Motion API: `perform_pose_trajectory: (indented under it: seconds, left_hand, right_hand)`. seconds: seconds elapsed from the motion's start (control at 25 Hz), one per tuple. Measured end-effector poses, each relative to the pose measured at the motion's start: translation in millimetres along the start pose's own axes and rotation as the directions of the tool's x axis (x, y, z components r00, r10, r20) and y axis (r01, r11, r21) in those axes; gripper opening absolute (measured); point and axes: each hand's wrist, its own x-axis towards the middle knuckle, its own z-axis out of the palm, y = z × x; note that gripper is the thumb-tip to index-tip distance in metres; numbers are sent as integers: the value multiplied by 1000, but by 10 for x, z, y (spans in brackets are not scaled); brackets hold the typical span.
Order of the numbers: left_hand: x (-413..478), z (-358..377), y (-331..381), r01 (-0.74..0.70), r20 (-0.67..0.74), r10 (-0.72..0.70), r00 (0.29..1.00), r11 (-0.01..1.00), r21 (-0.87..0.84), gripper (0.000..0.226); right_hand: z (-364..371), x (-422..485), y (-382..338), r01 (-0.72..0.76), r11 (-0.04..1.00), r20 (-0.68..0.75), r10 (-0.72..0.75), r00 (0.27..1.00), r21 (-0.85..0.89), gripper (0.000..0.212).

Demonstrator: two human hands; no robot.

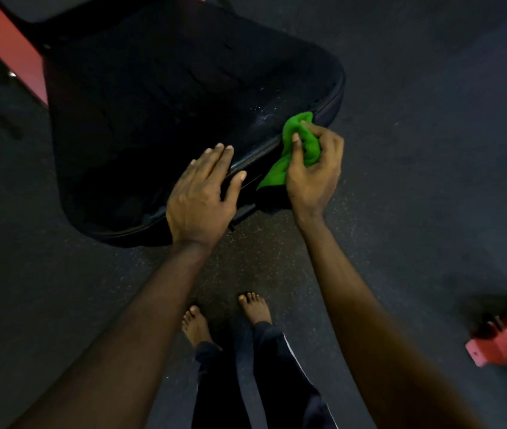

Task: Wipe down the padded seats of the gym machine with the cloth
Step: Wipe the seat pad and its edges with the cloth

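The black padded seat (168, 103) fills the upper left of the head view, its near rim catching a thin line of light. The person's left grip (199, 196) lies flat on that near rim, fingers straight and close together on the top of the padding, thumb spread apart along the side edge; it clamps nothing. The right grip (314, 168) is curled round the green cloth (292, 126), thumb across the front and fingers wrapped behind, so the cloth is bunched in the fist. The cloth touches the seat at its near right corner, just beside the left grip, and a loose fold hangs down below the rim. Faint pale specks show on the padding just beyond the cloth.

A red frame bar (4, 41) runs behind the seat at the upper left. The dark speckled floor (431, 119) lies all around. Two bare feet (195, 323) stand below the arms, above dark trousers (277, 366) with a white side stripe. A red metal piece (505, 339) sits on the floor at the far right.
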Motion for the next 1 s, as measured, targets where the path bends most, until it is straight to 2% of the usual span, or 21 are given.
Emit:
perform_pose_trajectory:
  seconds: [0.2, 0.28, 0.36, 0.4, 0.52, 0.64, 0.72, 0.88, 1.0]
  left_hand:
    - [-4, 27, -20, -41, -15, 42, 999, 999, 36, 50]
    - [-8, 32, -25, -50, -30, 52, 998, 997, 55, 49]
    - [-7, 41, -33, -60, -34, 62, 997, 996, 60, 49]
    - [-8, 42, -38, -62, -36, 64, 997, 996, 61, 49]
    - [-8, 48, -50, -69, -28, 70, 997, 996, 61, 49]
    - [-10, 56, -52, -75, -19, 76, 997, 996, 57, 49]
    - [-9, 56, -55, -72, -22, 74, 997, 995, 69, 50]
    - [-3, 56, -45, -78, -28, 80, 996, 994, 81, 49]
    - [-7, 54, -45, -81, -39, 84, 996, 994, 73, 48]
  right_hand:
    - [63, 55, -25, -60, 997, -92, 56, 994, -47, 25]
    - [90, -218, -76, 17, 999, 12, -16, 1000, -50, 27]
    - [20, -373, -56, 120, 992, 171, -110, 979, -48, 28]
    - [-27, -317, -23, 140, 989, 206, -127, 970, -49, 27]
    - [-96, 163, 79, 21, 996, 66, -16, 998, -85, 25]
    - [-78, 414, 86, -83, 992, -60, 77, 995, -93, 25]
    - [-40, 216, 15, -54, 996, -32, 52, 998, -76, 24]
    - [-124, -94, -14, 111, 992, 225, -96, 969, -55, 23]
    - [-186, 350, 46, 10, 993, 133, 6, 991, -120, 23]
